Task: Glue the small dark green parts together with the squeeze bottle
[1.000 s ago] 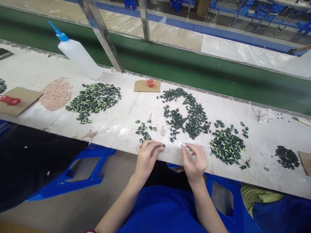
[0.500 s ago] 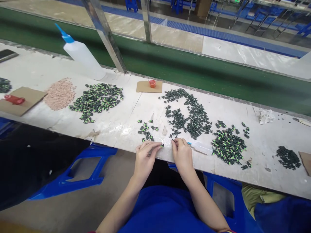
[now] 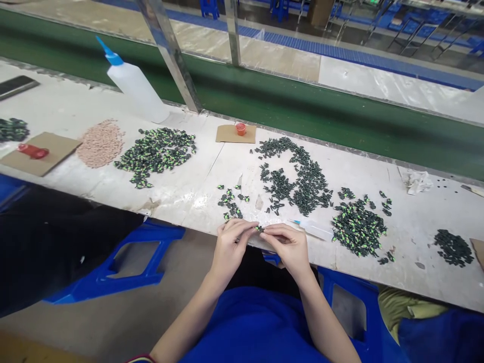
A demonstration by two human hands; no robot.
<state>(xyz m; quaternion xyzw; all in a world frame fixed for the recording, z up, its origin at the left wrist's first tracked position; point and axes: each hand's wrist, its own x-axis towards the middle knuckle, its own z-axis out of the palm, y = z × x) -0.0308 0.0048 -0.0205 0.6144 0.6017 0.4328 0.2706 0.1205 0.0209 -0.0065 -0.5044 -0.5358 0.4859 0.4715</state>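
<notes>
My left hand [image 3: 231, 245] pinches a small dark green piece with bright green spots [image 3: 259, 229] at the table's front edge. My right hand [image 3: 290, 248] is closed at the same piece from the other side, its fingertips meeting it; whether they hold a separate part is hidden. Just beyond my left hand lies a small group of spotted pieces [image 3: 230, 201]. A larger heap of plain dark green pieces [image 3: 308, 184] spreads beyond my right hand. Beside that hand rests a small white bottle with a blue tip [image 3: 317, 230], near a heap of spotted pieces [image 3: 357, 227].
A large white bottle [image 3: 138, 93] stands at the back left, near a metal post [image 3: 172, 60]. Left are a spotted heap [image 3: 157, 151], pink pieces [image 3: 101, 143] and cardboard [image 3: 56, 151]. A red cup [image 3: 241, 129] sits on cardboard. Crumpled paper [image 3: 416, 181] lies right.
My right hand has come left to my left hand, and their fingertips now meet at the small piece. Before, they were apart. The view has shifted slightly.
</notes>
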